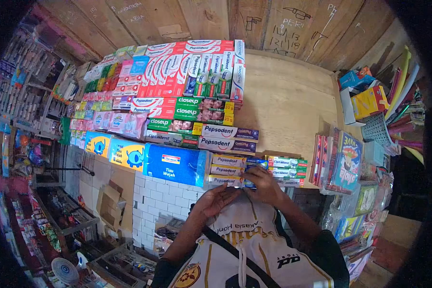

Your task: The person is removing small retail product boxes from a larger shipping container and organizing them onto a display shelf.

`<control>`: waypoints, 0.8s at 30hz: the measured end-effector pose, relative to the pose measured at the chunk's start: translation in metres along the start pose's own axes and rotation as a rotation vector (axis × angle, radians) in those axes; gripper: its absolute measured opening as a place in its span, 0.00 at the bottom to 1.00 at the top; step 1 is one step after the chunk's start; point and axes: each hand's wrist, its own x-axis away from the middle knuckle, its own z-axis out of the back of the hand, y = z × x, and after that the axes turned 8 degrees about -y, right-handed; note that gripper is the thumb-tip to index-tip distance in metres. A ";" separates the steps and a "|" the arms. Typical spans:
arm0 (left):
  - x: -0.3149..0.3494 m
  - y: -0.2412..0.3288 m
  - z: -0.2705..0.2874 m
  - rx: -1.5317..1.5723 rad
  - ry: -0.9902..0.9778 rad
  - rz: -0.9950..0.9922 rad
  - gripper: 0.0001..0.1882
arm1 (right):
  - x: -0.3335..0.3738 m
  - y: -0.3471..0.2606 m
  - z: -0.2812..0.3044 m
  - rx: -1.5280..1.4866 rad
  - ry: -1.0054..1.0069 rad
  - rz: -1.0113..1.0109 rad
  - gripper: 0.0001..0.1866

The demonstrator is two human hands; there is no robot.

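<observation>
At the near edge of the wooden table, my left hand (215,200) rests against a short stack of small white and yellow toothpaste boxes (227,171), its fingers loosely extended. Just right of it, my right hand (265,188) bends its fingers down onto a small blue toothpaste box (256,162), partly hidden under them. Small green and white toothpaste boxes (285,162) lie beyond the right hand's outer side. Behind both hands are longer purple and white toothpaste boxes (228,145). Left of the stack lies a blue tissue pack (173,164).
Rows of toothpaste boxes (161,77) and coloured packets cover the table's left half. Bare wood (288,96) shows on the right, beside wrapped books (344,161) and a grey basket (377,129). A plank wall (254,24) stands behind; shelves of goods (19,96) are left.
</observation>
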 end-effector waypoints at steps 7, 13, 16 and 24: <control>-0.004 0.005 0.010 0.050 -0.009 -0.031 0.22 | 0.002 -0.009 -0.007 0.172 0.007 -0.068 0.24; -0.006 0.011 0.007 0.062 -0.033 0.001 0.22 | -0.001 -0.007 -0.013 0.243 0.003 -0.068 0.25; -0.004 0.013 0.005 0.085 -0.036 0.014 0.23 | -0.001 -0.008 -0.017 0.248 0.009 -0.076 0.25; -0.002 0.013 -0.009 0.094 -0.033 -0.016 0.21 | -0.002 -0.010 -0.018 0.277 0.020 -0.115 0.28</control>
